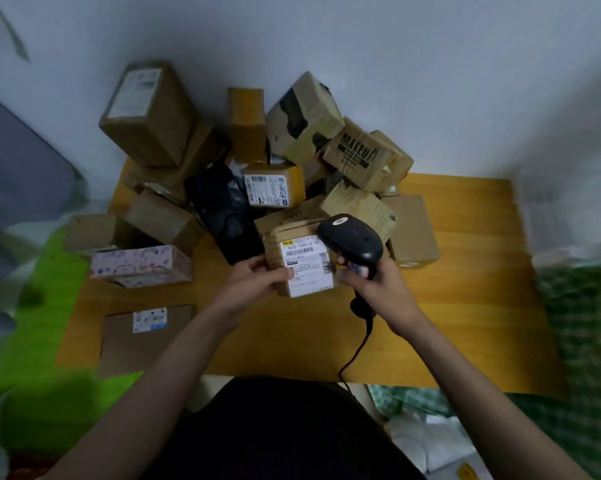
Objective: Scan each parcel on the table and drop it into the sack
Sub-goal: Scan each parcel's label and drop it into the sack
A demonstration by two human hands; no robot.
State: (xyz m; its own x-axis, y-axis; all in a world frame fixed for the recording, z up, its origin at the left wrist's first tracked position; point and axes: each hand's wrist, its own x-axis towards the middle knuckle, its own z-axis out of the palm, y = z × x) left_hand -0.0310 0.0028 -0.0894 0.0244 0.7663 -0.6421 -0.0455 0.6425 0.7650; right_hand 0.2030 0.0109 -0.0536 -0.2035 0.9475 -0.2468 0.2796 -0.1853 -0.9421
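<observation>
My left hand (259, 277) grips a small cardboard parcel (301, 263) by its left edge, thumb on the white shipping label that faces me. My right hand (373, 284) holds a black barcode scanner (351, 239) by its handle, the scanner head tilted over the parcel's upper right corner. Its black cable (356, 351) trails down toward my body. Both are just above the wooden table (465, 306). A green sack (39, 358) lies at the left of the table.
A heap of several cardboard parcels (302, 116) fills the back of the table against the white wall, with a black bag (223, 206) among them. A patterned pink box (141, 265) and a flat labelled parcel (143, 334) lie at the left front. Green checked fabric (583, 323) is at right.
</observation>
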